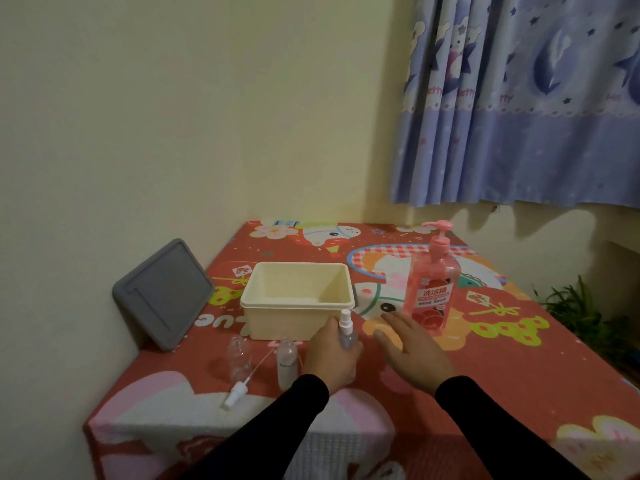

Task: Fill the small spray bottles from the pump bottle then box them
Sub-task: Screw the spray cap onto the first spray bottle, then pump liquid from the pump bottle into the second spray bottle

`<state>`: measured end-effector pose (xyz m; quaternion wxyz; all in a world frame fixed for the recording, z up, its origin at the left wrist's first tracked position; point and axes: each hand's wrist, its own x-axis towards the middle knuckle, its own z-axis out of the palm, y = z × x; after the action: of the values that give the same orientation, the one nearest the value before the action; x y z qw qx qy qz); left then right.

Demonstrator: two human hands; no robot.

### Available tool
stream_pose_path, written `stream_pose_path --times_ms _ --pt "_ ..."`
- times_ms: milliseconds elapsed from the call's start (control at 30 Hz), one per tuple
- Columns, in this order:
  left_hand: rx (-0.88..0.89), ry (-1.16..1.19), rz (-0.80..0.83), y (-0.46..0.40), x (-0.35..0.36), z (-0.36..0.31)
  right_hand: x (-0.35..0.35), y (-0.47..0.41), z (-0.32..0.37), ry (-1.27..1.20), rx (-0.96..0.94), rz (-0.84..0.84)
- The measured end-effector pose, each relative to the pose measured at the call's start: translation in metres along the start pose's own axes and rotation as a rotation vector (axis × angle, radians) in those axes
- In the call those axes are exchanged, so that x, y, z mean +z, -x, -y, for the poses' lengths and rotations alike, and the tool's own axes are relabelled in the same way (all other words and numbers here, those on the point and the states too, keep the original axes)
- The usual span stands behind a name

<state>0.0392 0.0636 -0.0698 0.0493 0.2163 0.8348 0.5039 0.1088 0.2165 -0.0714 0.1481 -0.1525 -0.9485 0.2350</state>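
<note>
Bottles first: my left hand [331, 355] is wrapped around a capped spray bottle [346, 332] standing just in front of the box [298, 301], near the middle of the table [519, 358]. My right hand [414, 351] is released, fingers spread flat, hovering between that bottle and the pump bottle [433, 289], which stands upright toward the right edge. Two more small bottles sit toward the front left corner: one open bottle [239, 358] with its loose sprayer [235, 396] lying beside it, and another [286, 362] just left of my wrist; I can't tell how full either is. The grey lid [162, 294] leans on the wall at the left edge. I judge the step is uncapping the held bottle, so I'd keep the left grip low on the body, twist the sprayer off with the right, lift the dip tube straight out, and then bring the neck under the pump spout.
</note>
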Motion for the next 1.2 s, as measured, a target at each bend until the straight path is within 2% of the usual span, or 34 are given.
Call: stream_pose_path --times_ms 233,467,600,667,800,1033,1200 --pt "0.047 -0.054 0.023 0.002 0.000 -0.005 0.008 0.005 -0.011 0.065 0.012 0.022" --pt "0.247 -0.216 -0.113 -0.004 -0.053 -0.015 0.008 0.006 -0.012 0.068 0.007 0.026" --pt "0.116 -0.278 -0.162 0.000 -0.079 0.008 0.010 0.005 -0.011 0.068 0.009 0.028" --pt "0.040 -0.303 -0.142 0.006 -0.083 0.020 0.011 0.004 -0.011 0.060 0.009 0.021" --pt "-0.070 -0.213 -0.056 0.022 -0.079 0.040 0.013 0.002 -0.007 0.056 0.012 0.020" --pt "-0.059 -0.187 -0.089 0.021 -0.075 0.055 0.006 0.001 -0.003 0.044 -0.012 -0.005" --pt "0.040 -0.156 -0.153 0.001 -0.091 0.029 -0.020 -0.009 0.003 0.036 -0.070 -0.094"
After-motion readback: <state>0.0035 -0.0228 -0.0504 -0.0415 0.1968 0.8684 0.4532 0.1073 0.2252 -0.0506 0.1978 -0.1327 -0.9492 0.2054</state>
